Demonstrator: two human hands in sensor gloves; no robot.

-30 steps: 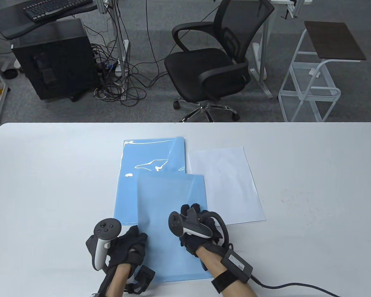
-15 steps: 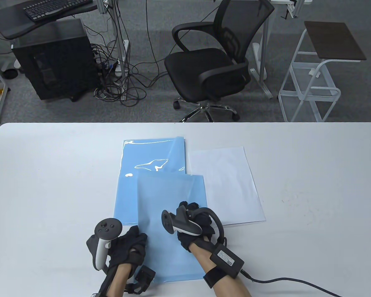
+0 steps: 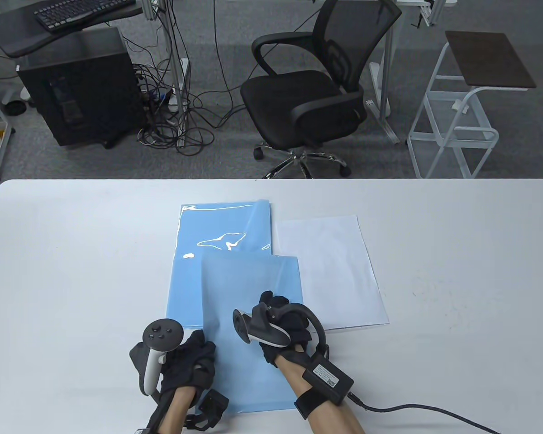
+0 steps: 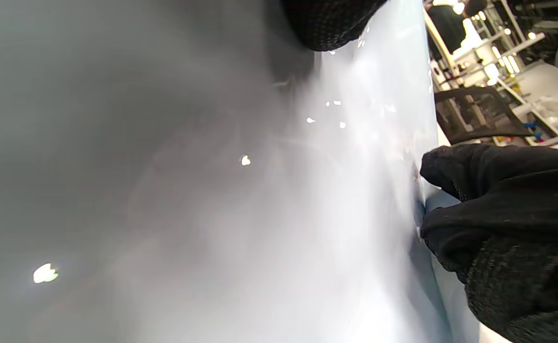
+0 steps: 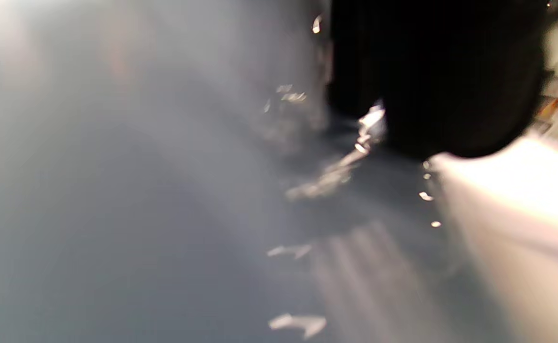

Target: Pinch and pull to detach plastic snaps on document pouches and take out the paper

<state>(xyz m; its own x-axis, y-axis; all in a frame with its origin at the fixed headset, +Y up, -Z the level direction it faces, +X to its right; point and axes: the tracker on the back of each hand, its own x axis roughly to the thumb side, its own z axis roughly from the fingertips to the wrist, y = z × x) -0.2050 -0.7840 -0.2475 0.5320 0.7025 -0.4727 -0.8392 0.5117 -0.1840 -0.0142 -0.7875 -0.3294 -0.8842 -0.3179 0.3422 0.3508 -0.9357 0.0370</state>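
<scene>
1. Table view shows the near pouch (image 3: 251,325), pale blue, lying flat at the front of the table (image 3: 457,271) and partly over a stack of blue pouches (image 3: 224,230) just beyond it.
2. No snap can be made out on the near pouch in any view, so I cannot tell whether it is fastened or already undone.
3. The left hand (image 3: 185,361) sits at the near pouch's left edge. The left wrist view shows two fingertips (image 4: 450,174) closing on that edge from either side, so it appears to pinch the edge.
4. The right hand (image 3: 285,325) rests on the near pouch's right part with fingers bent. The right wrist view is too blurred to show what they grip, so I cannot tell whether it holds anything.
5. White paper (image 3: 332,266) lies loose just right of the near pouch, its near left corner under the right hand. I judge that at least one sheet is already out of a pouch.
6. The top pouch of the stack has its glossy flap (image 3: 255,221) curled up, which suggests it has been opened.
7. Whether the near pouch holds paper is not visible. If so, what is left is to open it and draw the sheet out, then any unopened pouches in the stack.
</scene>
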